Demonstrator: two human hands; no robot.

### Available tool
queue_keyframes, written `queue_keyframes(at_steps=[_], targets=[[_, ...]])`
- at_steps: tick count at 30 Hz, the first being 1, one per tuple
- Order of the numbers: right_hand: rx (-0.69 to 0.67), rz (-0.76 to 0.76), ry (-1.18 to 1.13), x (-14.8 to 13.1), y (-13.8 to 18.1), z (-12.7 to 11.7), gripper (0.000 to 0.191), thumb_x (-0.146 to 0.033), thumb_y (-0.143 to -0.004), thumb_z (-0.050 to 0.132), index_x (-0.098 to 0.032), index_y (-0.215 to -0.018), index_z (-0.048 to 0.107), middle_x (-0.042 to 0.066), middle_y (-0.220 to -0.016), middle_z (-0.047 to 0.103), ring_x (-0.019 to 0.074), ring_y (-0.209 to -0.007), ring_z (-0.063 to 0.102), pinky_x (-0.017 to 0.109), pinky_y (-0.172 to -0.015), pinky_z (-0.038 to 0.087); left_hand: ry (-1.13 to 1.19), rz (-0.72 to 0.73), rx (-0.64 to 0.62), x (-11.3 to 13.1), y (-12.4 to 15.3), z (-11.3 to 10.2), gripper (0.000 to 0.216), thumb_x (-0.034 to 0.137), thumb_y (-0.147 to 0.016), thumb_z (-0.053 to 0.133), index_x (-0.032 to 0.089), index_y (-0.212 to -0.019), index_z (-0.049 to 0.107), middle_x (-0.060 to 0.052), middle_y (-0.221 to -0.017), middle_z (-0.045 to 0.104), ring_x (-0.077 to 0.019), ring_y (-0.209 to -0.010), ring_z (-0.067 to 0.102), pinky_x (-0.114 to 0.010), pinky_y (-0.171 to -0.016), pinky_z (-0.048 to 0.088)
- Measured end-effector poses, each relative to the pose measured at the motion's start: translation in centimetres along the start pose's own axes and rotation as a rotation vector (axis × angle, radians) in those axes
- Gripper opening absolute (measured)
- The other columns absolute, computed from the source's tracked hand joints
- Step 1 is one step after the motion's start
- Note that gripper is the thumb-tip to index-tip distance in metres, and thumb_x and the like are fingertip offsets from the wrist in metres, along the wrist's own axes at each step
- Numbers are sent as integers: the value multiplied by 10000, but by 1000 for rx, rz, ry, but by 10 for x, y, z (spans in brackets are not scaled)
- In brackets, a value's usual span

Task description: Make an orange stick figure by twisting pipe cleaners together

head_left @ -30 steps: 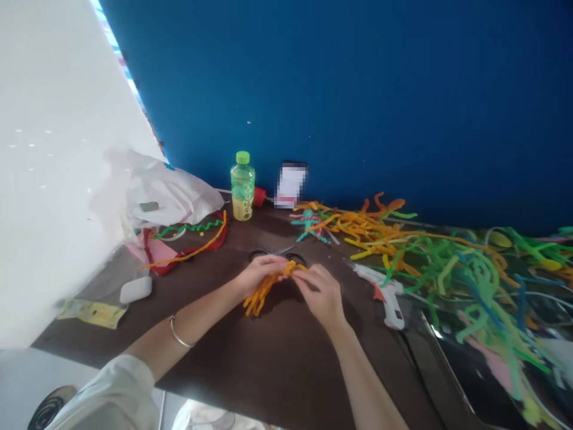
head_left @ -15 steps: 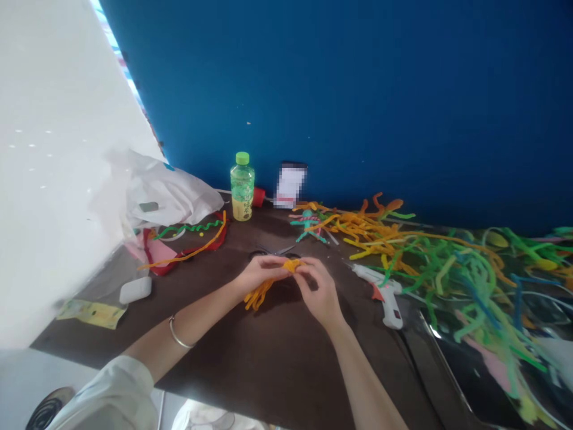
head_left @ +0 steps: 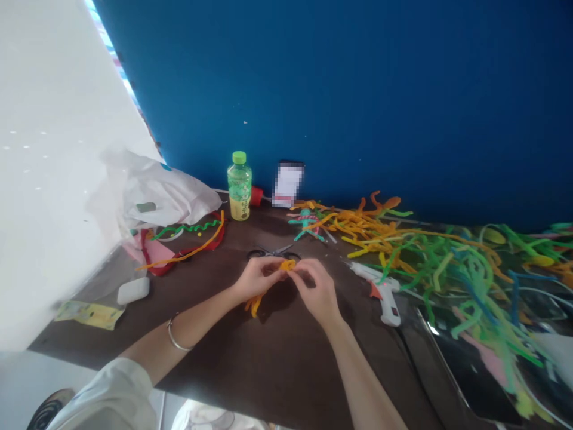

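Two hands over the counter point(head_left: 250, 364); left hand point(head_left: 258, 279) and right hand point(head_left: 317, 291) clamp their fingers point(head_left: 278, 273) on an orange pipe-cleaner bundle point(head_left: 287, 264); its tail trails nearer the left hand.

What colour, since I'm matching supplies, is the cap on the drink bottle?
The bottle cap is lime green, seen best in the head view.

One left hand point(head_left: 259, 278), one right hand point(head_left: 316, 292), one orange pipe-cleaner bundle point(head_left: 287, 264), one plastic bottle point(head_left: 239, 191), one pair of scissors point(head_left: 262, 254), one hot glue gun point(head_left: 380, 292), one pipe-cleaner figure point(head_left: 305, 224).
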State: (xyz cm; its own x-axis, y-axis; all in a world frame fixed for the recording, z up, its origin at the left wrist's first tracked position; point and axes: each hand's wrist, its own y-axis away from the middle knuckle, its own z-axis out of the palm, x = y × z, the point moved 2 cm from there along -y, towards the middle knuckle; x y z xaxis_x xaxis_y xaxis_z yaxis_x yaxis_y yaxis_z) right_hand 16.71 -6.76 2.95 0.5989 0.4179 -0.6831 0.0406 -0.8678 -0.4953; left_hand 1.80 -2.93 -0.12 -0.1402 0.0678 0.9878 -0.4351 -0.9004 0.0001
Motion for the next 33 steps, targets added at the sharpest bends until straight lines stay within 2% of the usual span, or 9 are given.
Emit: queue_keyframes(at_steps=[3, 6, 11, 16, 19, 27, 33], targets=[[35, 87, -78, -1, -1, -1, 82, -276, -756, 575, -195, -749, 586, 37, -769, 594, 150, -700, 560, 277, -646, 460, 185, -80, 50, 0, -1, 4, 443, 341, -604, 701, 96, -964, 624, -87, -845, 670, -158, -721, 628, -311, -727, 510], [46, 237, -209, 0, -1, 0, 121, -308, -733, 594, -188, -725, 606, 33, -739, 620, 153, -671, 583, 274, -623, 469, 298, -129, 90, 4, -3, 5, 418, 330, -577, 725, 85, -904, 635, -64, -775, 670, -128, -669, 618, -280, -707, 509], [53, 503, -355, 4, -2, 1, 199, -352, -661, 651, -169, -728, 608, 3, -599, 606, 134, -521, 566, 261, -537, 459, 465, -250, 73, 7, -4, 3, 362, 256, -559, 752, 85, -859, 642, -60, -781, 671, -110, -664, 621, -250, -736, 495], [2, 551, -409, 6, -3, 0, 237, -372, -628, 671, -161, -712, 604, 6, -580, 609, 132, -512, 566, 261, -537, 454, 536, -380, 1, 6, -4, 2, 327, 196, -567, 752, 89, -856, 642, -55, -743, 668, -109, -665, 628, -236, -754, 482], [20, 573, -448, 9, -2, 0, 270, -391, -602, 687, -162, -712, 598, 12, -614, 624, 133, -509, 570, 269, -538, 460, 538, -419, -42, 6, -4, 1, 296, 176, -578, 744, 100, -846, 643, -55, -736, 669, -110, -656, 631, -233, -740, 482], [18, 615, -580, 18, 2, 5, 295, -386, -587, 705, -162, -750, 605, 8, -581, 617, 143, -534, 584, 279, -562, 480, 498, -425, -200, 2, -3, -2, 299, 221, -583, 745, 115, -850, 661, -73, -788, 669, -107, -680, 627, -174, -638, 474], [-33, 682, -708, 22, 3, 4, 326, -377, -515, 753, -160, -732, 644, 11, -619, 630, 135, -526, 581, 266, -539, 485, 304, -331, -298, 7, -2, -4, 342, 284, -574, 740, 92, -850, 678, -90, -718, 661, -71, -535, 543, -171, -494, 405]])
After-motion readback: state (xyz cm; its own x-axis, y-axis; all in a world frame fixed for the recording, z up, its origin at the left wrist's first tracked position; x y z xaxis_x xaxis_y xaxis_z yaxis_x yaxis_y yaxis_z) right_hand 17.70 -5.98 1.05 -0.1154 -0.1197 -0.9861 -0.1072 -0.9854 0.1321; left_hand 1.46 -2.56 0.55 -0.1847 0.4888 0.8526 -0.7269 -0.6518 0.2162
